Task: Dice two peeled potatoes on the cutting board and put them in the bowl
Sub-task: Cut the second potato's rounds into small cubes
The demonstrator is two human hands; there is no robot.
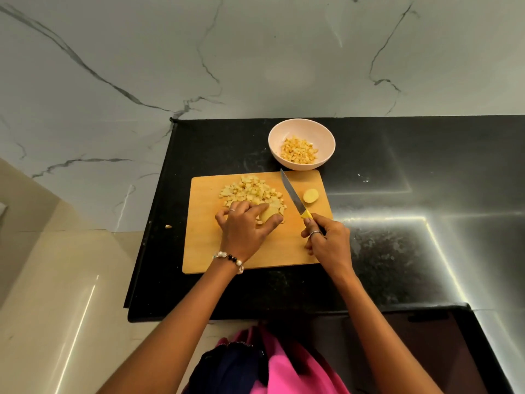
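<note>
On the cutting board (pixel 204 251), centre: left hand (pixel 243 227) fingers curled around a potato piece (pixel 268 214), beside the diced pile (pixel 251 191). Right hand (pixel 326 240) grips the knife (pixel 294 199) handle near the right edge. Potato end (pixel 310 195) beside blade. Bowl (pixel 301 132) with dice beyond the far edge.

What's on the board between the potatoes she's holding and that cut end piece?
Head view: only the knife blade, slanting between potato piece and end piece.

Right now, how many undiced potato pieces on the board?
2: one potato chunk gripped under the left hand, one end piece lying right of the knife. More may hide under the hand.
</note>
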